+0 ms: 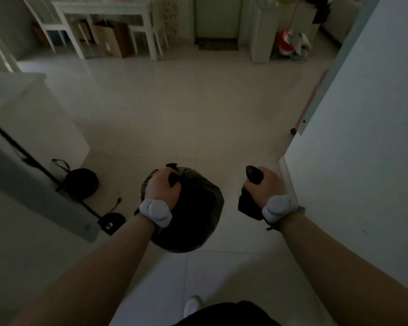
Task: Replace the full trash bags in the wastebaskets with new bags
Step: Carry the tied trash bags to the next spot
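Black trash bag [193,215], bulging, lower centre of the frame, gathered neck clenched in the curled fingers of the left hand [161,187]. Right of it a smaller bag [247,205], bunched tight in the fist of the right hand [262,187], partly hidden behind the wrist. Contents unseen. Dim, pale tiled floor [186,114] beneath; white table [104,5] upper left

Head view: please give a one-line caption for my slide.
Left hand grips a full black trash bag, right hand a smaller black bag, above a tiled floor.
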### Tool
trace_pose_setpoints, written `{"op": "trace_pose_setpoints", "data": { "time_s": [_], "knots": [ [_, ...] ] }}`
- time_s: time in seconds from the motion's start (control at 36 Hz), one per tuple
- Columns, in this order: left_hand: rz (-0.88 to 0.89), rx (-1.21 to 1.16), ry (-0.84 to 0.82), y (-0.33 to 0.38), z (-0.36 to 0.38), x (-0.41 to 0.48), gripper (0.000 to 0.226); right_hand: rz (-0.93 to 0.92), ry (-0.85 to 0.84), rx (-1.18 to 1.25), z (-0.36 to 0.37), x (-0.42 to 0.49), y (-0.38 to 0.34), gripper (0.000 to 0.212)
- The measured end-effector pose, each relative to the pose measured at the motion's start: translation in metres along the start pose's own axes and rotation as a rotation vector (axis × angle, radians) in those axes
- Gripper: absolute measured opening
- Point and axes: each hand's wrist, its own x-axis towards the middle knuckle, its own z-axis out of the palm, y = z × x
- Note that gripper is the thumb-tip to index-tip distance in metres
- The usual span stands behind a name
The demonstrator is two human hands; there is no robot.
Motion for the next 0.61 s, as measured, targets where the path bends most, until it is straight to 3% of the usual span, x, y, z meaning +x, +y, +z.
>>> {"op": "trace_pose_setpoints", "data": {
  "time_s": [0.36,0.61],
  "knots": [
    [0.026,-0.046,-0.022,0.061,0.052,0.207,0.018,0.083,0.07,-0.035,-0.025,0.208,0.023,0.017],
    [-0.009,-0.044,0.119,0.111,0.074,0.339,0.018,0.027,0.023,0.013,-0.053,0.376,0.021,0.014]
  ]
}}
